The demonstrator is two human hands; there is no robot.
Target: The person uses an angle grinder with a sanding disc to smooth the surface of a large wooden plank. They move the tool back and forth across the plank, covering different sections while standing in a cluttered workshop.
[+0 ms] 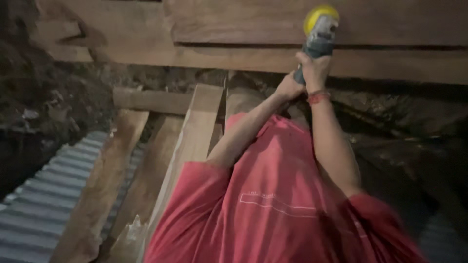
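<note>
Nearest the camera, a red shirt (278, 204) fills the lower middle of the view; its lower part is cut off by the bottom edge, and its right side is blurred. Two bare arms are stretched away from it toward the top of the picture. To the left, several long wooden planks (192, 146) are laid side by side, running away from the camera, with narrow dark gaps between them. Beside these, at the lower left, a sheet of corrugated metal (44, 209) is seen, cut off by the left and bottom edges.

Farther on, the left hand (288, 88) is closed around the rear of a grey angle grinder (318, 41), and the right hand (314, 68), with a red band at the wrist, is wrapped tightly round its body just ahead. The fingers' undersides are hidden by the tool.

The grinder's yellow head is pressed against a broad wooden beam (243, 29) crossing the whole top of the view; a long dark groove runs along the beam on both sides of the head. Open room lies to either side along the beam. The ground to the right and far left is dark and hard to make out.
</note>
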